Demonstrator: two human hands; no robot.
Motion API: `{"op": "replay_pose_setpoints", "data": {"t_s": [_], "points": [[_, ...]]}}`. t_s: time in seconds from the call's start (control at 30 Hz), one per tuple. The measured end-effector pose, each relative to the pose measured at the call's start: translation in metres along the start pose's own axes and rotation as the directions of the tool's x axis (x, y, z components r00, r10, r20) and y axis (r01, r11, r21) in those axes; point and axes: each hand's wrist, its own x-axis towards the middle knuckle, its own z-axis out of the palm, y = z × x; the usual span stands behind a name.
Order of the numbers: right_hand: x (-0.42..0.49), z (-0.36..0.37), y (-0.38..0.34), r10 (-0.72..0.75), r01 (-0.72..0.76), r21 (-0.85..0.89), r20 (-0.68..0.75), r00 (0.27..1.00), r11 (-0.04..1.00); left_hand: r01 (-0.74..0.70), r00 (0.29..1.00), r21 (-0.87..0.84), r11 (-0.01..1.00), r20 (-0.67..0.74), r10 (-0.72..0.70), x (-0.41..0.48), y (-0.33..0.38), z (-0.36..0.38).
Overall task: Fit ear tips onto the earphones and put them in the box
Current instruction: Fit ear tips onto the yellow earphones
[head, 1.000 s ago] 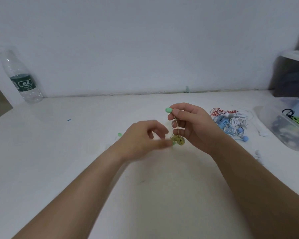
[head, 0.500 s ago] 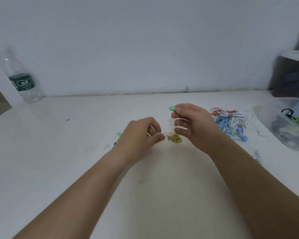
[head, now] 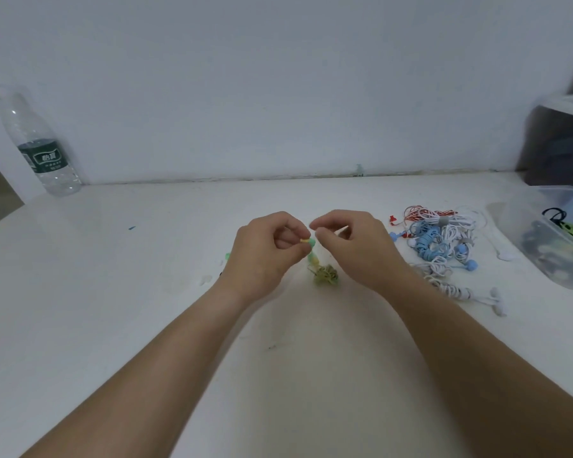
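My left hand (head: 265, 252) and my right hand (head: 354, 249) meet fingertip to fingertip over the middle of the white table (head: 113, 292). Between them they pinch the yellow-green earphone (head: 311, 247), whose green tipped bud shows at the fingertips. Its coiled yellow-green cable bundle (head: 325, 275) hangs just below the hands. A loose green ear tip (head: 227, 256) peeks out left of my left hand. The clear plastic box (head: 549, 259) stands at the right edge with dark and green earphones inside.
A pile of bundled red, white and blue earphones (head: 440, 239) lies right of my right hand; a white bundle (head: 460, 290) lies nearer me. A water bottle (head: 38, 143) stands at the back left by the wall. A dark object (head: 559, 147) sits back right.
My left hand rose and moved right to meet my right hand. The green tipped bud went from above my right hand down to the meeting fingertips, and the cable bundle hangs lower.
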Motion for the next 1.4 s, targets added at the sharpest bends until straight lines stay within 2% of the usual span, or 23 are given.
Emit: {"op": "replay_pose_setpoints", "data": {"t_s": [0.1, 0.27, 0.37, 0.6, 0.77, 0.83, 0.9, 0.97, 1.1, 1.4], "points": [[-0.002, 0.006, -0.002, -0.023, 0.002, 0.141, 0.148, 0.989, 0.99, 0.019, 1.0, -0.049, 0.999, -0.013, -0.019, 0.0, 0.001, -0.003], [-0.001, 0.01, 0.002, 0.009, -0.058, 0.405, 0.123, 0.992, 0.913, 0.046, 0.998, 0.003, 0.999, -0.038, -0.046, 0.003, 0.0, -0.015], [-0.003, 0.014, 0.0, 0.032, -0.094, 0.453, 0.142, 0.989, 0.886, 0.029, 1.0, -0.079, 0.996, -0.003, -0.029, 0.006, 0.0, -0.027], [-0.001, 0.019, -0.006, 0.041, -0.135, 0.504, 0.193, 0.98, 0.853, 0.079, 0.995, -0.26, 0.962, -0.037, -0.092, 0.004, 0.0, -0.025], [-0.001, 0.02, -0.005, 0.053, -0.133, 0.517, 0.165, 0.985, 0.846, 0.045, 0.99, -0.035, 0.998, -0.132, -0.05, 0.013, -0.007, -0.04], [0.0, 0.021, -0.002, 0.07, -0.135, 0.533, 0.141, 0.988, 0.835, 0.077, 0.978, 0.139, 0.987, -0.203, -0.048, 0.016, -0.015, -0.061], [0.0, 0.022, -0.001, 0.082, -0.142, 0.546, 0.133, 0.988, 0.826, 0.148, 0.981, 0.355, 0.923, -0.17, -0.092, 0.014, -0.025, -0.08], [0.001, 0.022, -0.001, 0.107, -0.165, 0.575, 0.134, 0.985, 0.801, 0.188, 0.982, 0.449, 0.873, -0.06, -0.181, 0.011, -0.033, -0.09], [0.001, 0.025, -0.001, 0.116, -0.179, 0.582, 0.144, 0.983, 0.794, 0.244, 0.963, 0.449, 0.859, -0.01, -0.269, 0.009, -0.037, -0.091], [0.002, 0.024, -0.001, 0.095, -0.167, 0.568, 0.155, 0.983, 0.805, 0.271, 0.958, 0.469, 0.841, -0.048, -0.281, 0.011, -0.042, -0.076]]}}
